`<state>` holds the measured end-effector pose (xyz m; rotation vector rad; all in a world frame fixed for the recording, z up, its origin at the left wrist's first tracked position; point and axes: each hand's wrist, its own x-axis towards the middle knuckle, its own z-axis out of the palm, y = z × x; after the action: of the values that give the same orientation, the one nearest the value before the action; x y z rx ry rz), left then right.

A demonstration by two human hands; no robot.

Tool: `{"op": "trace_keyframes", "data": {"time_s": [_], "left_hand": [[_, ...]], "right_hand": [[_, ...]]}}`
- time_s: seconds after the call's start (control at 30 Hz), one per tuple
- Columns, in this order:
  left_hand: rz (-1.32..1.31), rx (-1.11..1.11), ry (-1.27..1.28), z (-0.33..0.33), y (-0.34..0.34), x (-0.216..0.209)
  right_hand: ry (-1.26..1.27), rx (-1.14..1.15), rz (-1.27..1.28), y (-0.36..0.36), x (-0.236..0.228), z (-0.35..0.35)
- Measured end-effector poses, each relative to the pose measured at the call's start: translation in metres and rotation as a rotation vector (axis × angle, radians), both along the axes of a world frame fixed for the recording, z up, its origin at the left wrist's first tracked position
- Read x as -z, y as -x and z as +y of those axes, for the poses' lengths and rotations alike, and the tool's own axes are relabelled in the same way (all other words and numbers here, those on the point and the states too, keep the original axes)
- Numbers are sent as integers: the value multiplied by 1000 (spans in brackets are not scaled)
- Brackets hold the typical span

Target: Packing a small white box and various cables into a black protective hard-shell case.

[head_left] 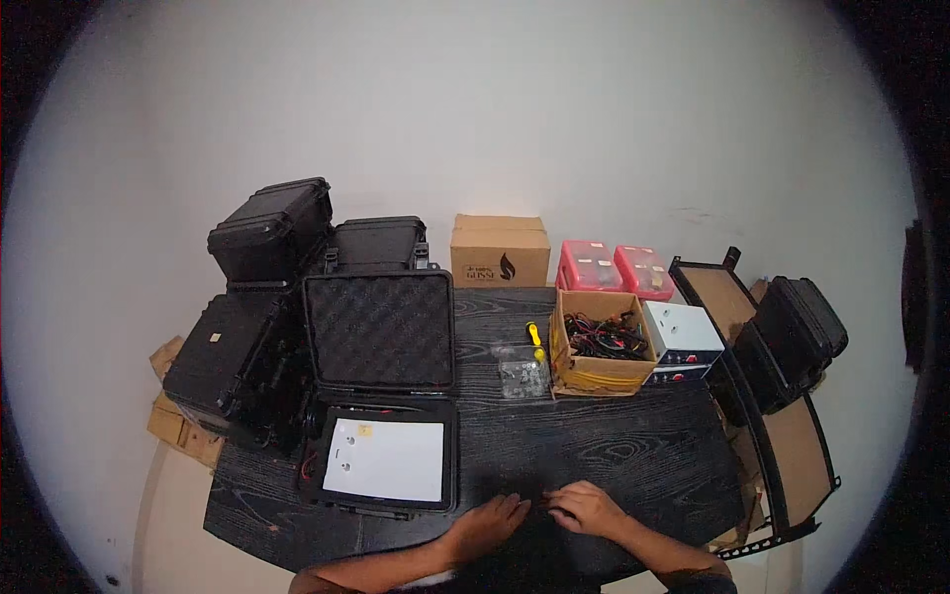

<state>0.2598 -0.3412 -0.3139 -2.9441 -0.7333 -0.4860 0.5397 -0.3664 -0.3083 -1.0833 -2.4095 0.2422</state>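
My left hand [487, 526] lies low over the front of the dark wood-grain table [633, 450], its fingers stretched toward the right. Close beside it, my right hand [586, 509] has loosely bent fingers, with the thumb apart. Neither hand shows anything held. Nearest to my left hand is a black hard case [451, 460], its lid [379, 332] raised and lined with bumpy foam. A white panel [386, 465] with small metal fittings lies inside, and a thin pen-like tool sits above it.
Closed black cases [233, 346] are stacked at the left. Beyond my hands stand a clear parts box [522, 380], a yellow tool [534, 335], a carton [599, 383] of tangled cables, white boxes [681, 335], red-pink cases [643, 272] and a closed carton [501, 247]. A black frame [767, 436] stands right.
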Motion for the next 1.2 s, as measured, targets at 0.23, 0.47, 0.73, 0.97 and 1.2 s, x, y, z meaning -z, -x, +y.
{"op": "trace_keyframes", "data": {"time_s": [0.23, 0.47, 0.73, 0.97, 1.2], "left_hand": [[-108, -30, 72, 8, 36, -91], [-256, -173, -36, 80, 120, -146], [-247, -418, -42, 127, 198, -149], [-334, -481, 37, 146, 221, -117], [-161, -542, -57, 142, 215, -116]], "right_hand": [[103, -21, 196, 34, -38, 25], [-33, -143, 334, 127, -107, 108], [-71, -232, 382, 208, -91, 179], [-101, -103, 200, 228, -71, 194], [-121, 19, 238, 232, -64, 186]]}}
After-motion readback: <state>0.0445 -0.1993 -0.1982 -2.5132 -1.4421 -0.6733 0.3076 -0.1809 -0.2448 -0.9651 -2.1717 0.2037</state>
